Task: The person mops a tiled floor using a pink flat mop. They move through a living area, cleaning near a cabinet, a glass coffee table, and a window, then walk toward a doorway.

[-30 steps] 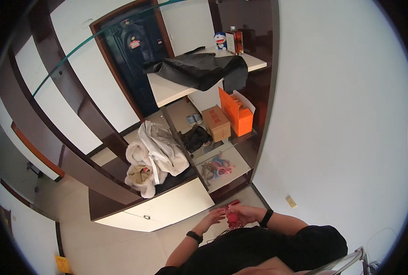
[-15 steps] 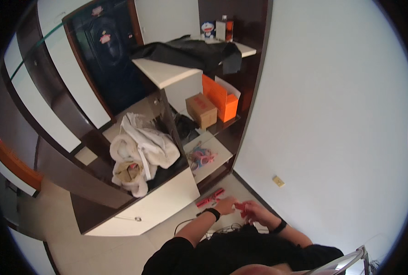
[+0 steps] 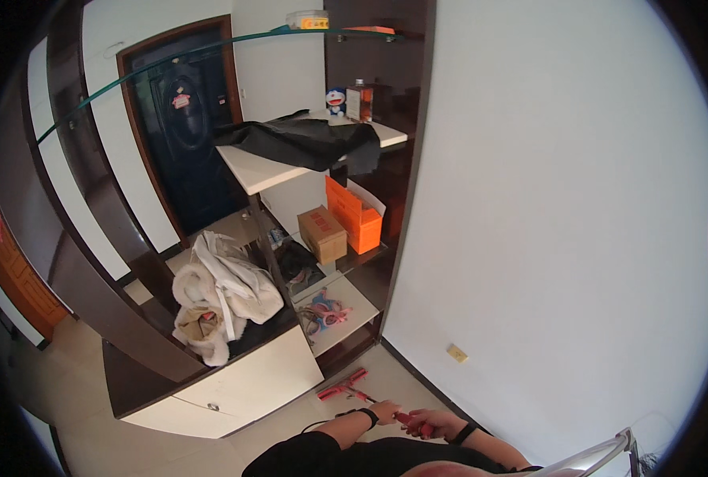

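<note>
My left hand [image 3: 384, 411] is closed around the thin pole of a red mop, near the bottom edge. Just to its right, my right hand [image 3: 436, 423] grips the red handle [image 3: 408, 419]. Both wrists carry black bands. The red mop head [image 3: 333, 393] lies on the tiled floor beside the base of a cream-and-brown cabinet [image 3: 258, 381]; its underside is hidden.
On the cabinet lie a pale coat or bag [image 3: 239, 290], tangled pink-blue items [image 3: 328, 312], a cardboard box [image 3: 320, 234] and an orange box [image 3: 358, 222]. Black cloth [image 3: 306, 143] drapes an upper shelf. A white wall [image 3: 553, 207] borders the right; glass shelving [image 3: 258, 35] crosses above.
My hands and the mop have moved lower in the picture, with the mop head now further left along the cabinet base. The surroundings have shifted leftward as the view moved.
</note>
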Action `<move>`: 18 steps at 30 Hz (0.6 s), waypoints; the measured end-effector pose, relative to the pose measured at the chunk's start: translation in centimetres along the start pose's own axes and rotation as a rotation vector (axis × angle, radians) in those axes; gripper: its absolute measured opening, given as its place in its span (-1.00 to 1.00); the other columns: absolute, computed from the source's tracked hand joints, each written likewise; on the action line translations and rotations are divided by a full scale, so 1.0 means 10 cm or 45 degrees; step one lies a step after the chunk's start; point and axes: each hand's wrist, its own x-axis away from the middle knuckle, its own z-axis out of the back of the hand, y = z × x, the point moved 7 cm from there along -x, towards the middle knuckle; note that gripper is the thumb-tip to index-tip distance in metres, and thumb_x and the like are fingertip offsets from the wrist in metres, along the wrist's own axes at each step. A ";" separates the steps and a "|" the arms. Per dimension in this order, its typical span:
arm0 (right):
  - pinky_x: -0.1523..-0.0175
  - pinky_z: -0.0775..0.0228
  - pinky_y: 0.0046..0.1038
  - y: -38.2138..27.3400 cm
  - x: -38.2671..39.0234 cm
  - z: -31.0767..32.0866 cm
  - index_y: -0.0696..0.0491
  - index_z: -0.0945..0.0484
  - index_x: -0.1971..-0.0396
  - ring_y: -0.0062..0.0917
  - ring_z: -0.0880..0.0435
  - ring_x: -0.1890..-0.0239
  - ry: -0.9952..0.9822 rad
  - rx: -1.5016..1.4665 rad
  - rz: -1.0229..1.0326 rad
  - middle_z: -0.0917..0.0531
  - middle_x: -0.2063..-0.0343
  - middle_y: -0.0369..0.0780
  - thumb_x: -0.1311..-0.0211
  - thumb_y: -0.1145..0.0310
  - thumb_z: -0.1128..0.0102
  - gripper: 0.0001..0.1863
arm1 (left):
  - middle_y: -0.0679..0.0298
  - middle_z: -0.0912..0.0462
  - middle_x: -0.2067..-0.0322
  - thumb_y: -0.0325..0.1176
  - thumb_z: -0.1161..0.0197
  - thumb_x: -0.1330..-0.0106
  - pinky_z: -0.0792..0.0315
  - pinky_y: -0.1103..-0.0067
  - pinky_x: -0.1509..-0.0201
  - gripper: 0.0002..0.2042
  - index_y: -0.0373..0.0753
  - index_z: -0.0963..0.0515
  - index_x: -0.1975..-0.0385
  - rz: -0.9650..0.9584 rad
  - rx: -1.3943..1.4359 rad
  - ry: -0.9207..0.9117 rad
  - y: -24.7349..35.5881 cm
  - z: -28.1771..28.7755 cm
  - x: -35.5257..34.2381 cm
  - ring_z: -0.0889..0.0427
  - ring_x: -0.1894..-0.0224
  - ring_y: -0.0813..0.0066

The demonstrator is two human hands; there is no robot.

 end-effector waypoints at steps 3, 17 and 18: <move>0.46 -0.43 -0.58 0.22 0.11 0.26 0.13 -0.27 -0.06 -0.59 -0.54 0.50 0.007 0.278 0.032 -0.60 0.36 -0.19 -0.10 0.49 -0.16 -0.52 | 0.10 -0.58 0.31 -0.33 -0.21 -0.03 -0.40 0.30 0.10 -0.77 -0.17 -0.50 0.29 -0.071 0.062 0.116 0.18 -0.30 -0.12 -0.53 0.16 0.10; 0.27 -0.34 -0.54 1.42 0.69 1.34 0.07 -0.31 -0.02 -0.55 -0.50 0.34 0.029 0.962 0.208 -0.52 0.28 -0.23 -0.03 0.39 -0.19 -0.50 | 0.07 -0.56 0.20 -0.32 -0.22 0.04 -0.36 0.33 -0.01 -0.68 -0.27 -0.49 0.26 0.039 -0.155 -0.334 1.09 -2.33 -0.84 -0.50 0.07 0.11; 0.26 -0.34 -0.54 1.43 0.74 1.37 0.07 -0.31 -0.02 -0.55 -0.49 0.34 0.026 0.965 0.216 -0.52 0.28 -0.22 -0.03 0.39 -0.19 -0.50 | 0.06 -0.56 0.18 -0.34 -0.21 0.04 -0.35 0.33 -0.02 -0.67 -0.27 -0.49 0.23 0.062 -0.136 -0.329 1.16 -2.33 -0.84 -0.49 0.05 0.10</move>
